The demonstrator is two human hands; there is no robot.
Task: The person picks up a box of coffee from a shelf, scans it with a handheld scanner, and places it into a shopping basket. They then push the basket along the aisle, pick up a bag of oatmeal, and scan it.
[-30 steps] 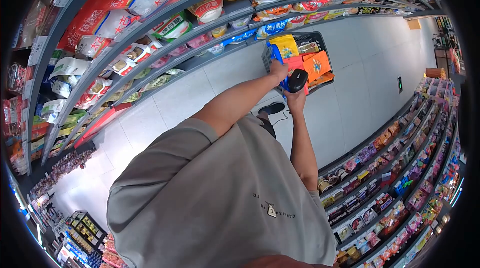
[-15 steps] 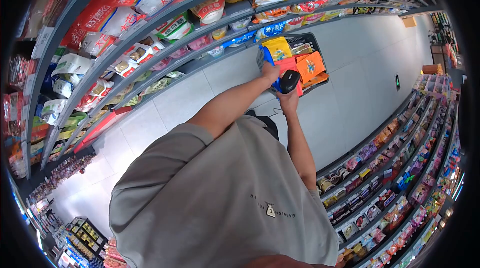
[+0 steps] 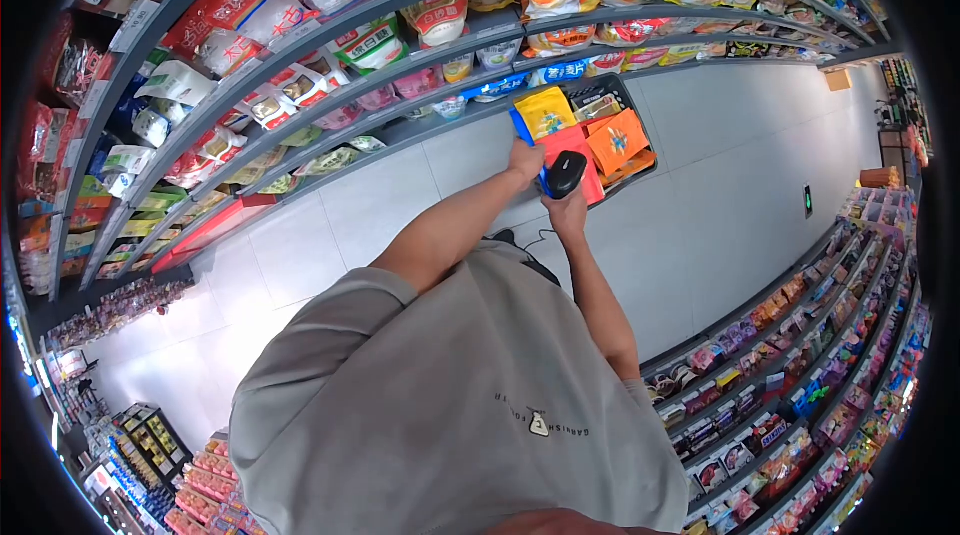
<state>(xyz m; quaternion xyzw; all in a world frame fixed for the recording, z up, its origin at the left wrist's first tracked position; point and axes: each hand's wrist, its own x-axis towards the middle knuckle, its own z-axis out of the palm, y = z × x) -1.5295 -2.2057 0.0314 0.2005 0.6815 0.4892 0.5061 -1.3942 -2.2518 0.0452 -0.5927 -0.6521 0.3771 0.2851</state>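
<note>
Ahead of me on the floor is a black shopping basket with colourful packets in it. My left hand is closed at the left side, gripping the blue edge of a packet; a yellow pouch shows just above it. In my right hand is a black handheld scanner, its rounded head over the red packets. Orange packets lie to the right of the scanner. The lower part of the packet in my left hand is hidden.
Curved-looking shelves of bagged sugar and cereal run along the left and top. Another shelf of small snack packs stands at the right. Pale floor tiles lie between them. A brown box sits far ahead.
Both hands have shifted slightly left. The packet's blue side has turned away, with more of the yellow front showing. The scanner has moved a little left and down.
</note>
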